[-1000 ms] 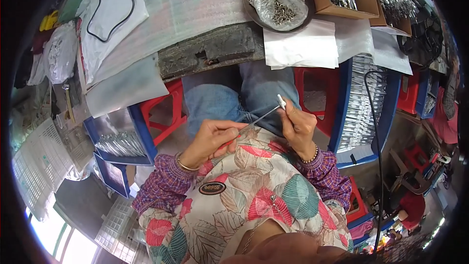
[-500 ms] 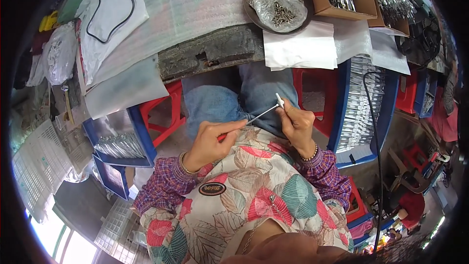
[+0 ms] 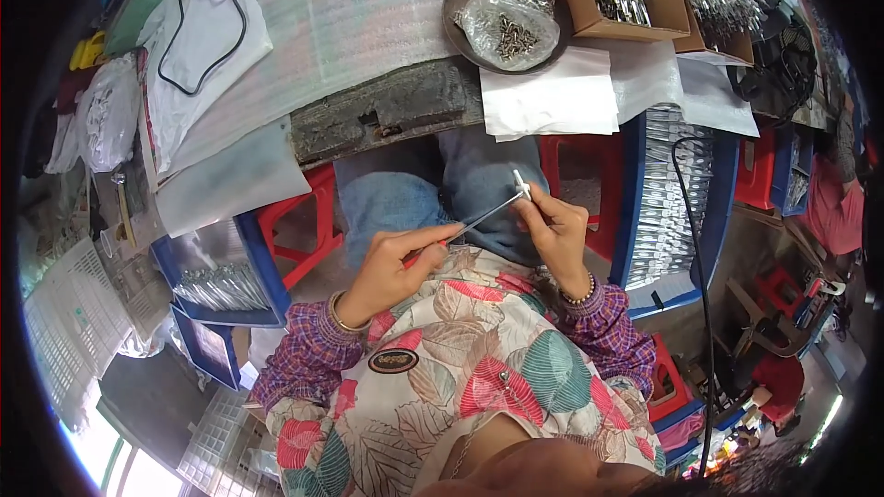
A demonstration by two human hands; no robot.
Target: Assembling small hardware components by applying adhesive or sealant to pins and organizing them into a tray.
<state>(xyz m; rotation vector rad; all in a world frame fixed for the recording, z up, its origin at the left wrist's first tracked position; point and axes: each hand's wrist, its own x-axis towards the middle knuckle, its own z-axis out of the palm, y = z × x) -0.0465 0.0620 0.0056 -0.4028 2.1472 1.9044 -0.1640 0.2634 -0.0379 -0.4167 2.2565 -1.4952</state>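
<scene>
My left hand [image 3: 391,262] is closed round the red handle of a thin screwdriver [image 3: 486,216], most of the handle being hidden in my fist. Its grey shaft slants up to the right across my lap. Between thumb and fingers, my right hand [image 3: 557,228] pinches a small white fitting [image 3: 520,184] with a short stem pointing up. The shaft's tip reaches this fitting; I cannot tell whether it sits in a screw. Both hands are above my lap, just in front of the patterned apron [image 3: 442,340].
A dark round dish [image 3: 453,23] on the table holds a plastic bag of small screws [image 3: 516,40]. Beside it stand cardboard boxes [image 3: 677,26] of metal rods. Blue trays [image 3: 727,212] of metal parts flank me. A black cable [image 3: 704,313] hangs at the right.
The whole view has shifted slightly left. My left fingers have turned a little on the screwdriver, and less of its red handle shows. The shaft still meets the white fitting.
</scene>
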